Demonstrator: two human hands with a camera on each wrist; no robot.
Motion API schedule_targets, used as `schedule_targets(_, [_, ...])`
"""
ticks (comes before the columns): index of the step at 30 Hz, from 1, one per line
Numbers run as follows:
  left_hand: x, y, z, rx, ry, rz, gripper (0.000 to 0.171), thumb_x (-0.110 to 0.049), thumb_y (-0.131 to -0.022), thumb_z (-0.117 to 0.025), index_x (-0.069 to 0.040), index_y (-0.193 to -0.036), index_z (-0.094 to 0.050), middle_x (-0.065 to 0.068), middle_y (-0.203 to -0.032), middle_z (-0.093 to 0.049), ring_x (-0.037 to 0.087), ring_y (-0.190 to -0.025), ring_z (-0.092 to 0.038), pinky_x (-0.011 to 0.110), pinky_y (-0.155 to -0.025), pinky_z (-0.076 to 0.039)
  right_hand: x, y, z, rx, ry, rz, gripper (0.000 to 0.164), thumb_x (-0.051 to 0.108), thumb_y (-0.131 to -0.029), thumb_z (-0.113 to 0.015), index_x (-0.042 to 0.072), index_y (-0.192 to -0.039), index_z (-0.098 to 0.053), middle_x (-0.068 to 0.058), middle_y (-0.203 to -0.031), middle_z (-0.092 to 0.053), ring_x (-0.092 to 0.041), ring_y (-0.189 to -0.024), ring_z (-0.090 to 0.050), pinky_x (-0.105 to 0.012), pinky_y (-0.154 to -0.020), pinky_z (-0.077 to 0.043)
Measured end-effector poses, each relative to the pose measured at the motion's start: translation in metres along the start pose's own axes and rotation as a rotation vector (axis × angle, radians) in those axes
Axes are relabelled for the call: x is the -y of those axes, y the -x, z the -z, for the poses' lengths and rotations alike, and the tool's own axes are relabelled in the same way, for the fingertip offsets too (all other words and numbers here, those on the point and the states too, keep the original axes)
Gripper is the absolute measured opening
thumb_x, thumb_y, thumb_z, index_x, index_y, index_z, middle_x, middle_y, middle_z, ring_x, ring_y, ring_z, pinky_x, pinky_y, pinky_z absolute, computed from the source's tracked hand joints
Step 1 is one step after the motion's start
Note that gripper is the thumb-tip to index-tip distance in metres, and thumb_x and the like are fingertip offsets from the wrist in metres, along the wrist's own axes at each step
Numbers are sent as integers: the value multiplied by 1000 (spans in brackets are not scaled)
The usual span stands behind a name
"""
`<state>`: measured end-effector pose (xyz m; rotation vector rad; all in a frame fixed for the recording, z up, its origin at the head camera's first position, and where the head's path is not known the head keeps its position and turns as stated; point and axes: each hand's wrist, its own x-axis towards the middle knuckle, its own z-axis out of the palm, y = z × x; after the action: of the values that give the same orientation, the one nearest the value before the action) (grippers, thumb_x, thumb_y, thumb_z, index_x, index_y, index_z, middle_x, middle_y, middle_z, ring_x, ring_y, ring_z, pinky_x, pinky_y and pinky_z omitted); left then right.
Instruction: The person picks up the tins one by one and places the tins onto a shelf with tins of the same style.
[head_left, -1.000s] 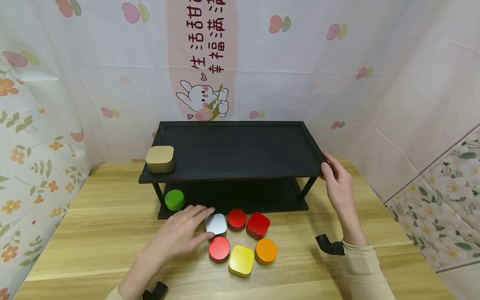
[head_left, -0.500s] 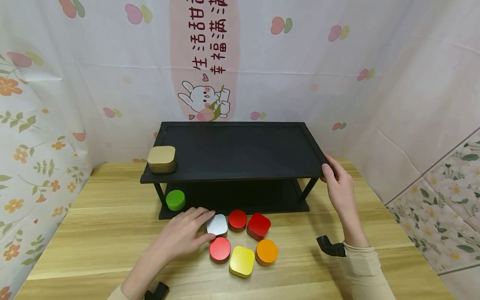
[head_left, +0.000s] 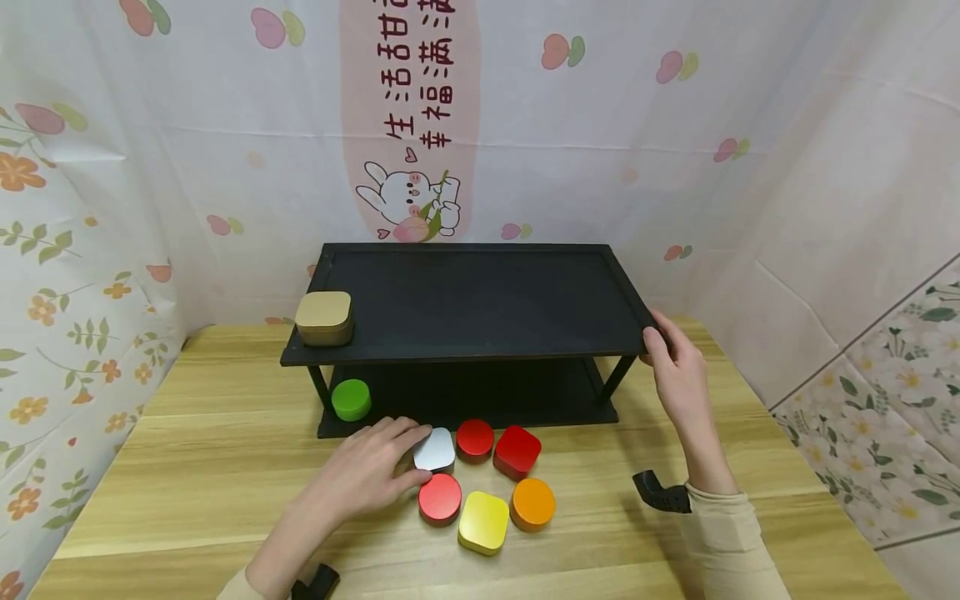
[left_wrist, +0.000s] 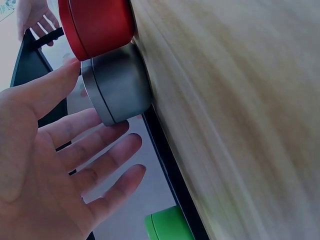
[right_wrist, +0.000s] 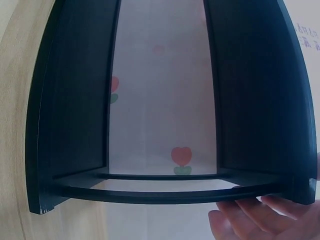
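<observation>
My left hand [head_left: 375, 467] is at a silver rounded-square tin [head_left: 434, 450] on the table, just before the shelf. Its thumb and index finger pinch the tin from two sides; in the left wrist view the other fingers [left_wrist: 125, 182] spread away from it. Close by the thumb sits a round light-red tin [head_left: 439, 498]. My right hand [head_left: 677, 367] grips the right end of the black two-tier shelf [head_left: 480, 300], thumb on the top board's edge. From the right wrist view, its fingers [right_wrist: 260, 215] curl under that board near the side bar.
A gold tin [head_left: 324, 318] stands on the top tier's left end, a round green tin [head_left: 351, 401] on the lower tier below. Beside the silver tin are a round red tin [head_left: 475, 440], a square red tin [head_left: 517, 452], a yellow tin [head_left: 483, 522] and an orange tin [head_left: 532, 503].
The head view has shifted slightly since a second ago. Both hands and all the tins keep their places.
</observation>
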<state>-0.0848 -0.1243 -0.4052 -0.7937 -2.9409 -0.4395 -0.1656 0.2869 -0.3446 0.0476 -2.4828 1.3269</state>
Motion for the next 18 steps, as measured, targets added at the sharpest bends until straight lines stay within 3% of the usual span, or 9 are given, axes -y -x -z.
schedule_targets(18, [5, -2, -2, 13, 16, 8, 57, -44, -90, -77, -13, -137, -65, 7, -130, -69, 26, -115, -65, 46, -97, -58, 2, -1, 0, 17, -16, -1, 57, 45, -110, -39, 16, -159, -41, -23, -151, -53, 20, -96, -56, -1, -83, -48])
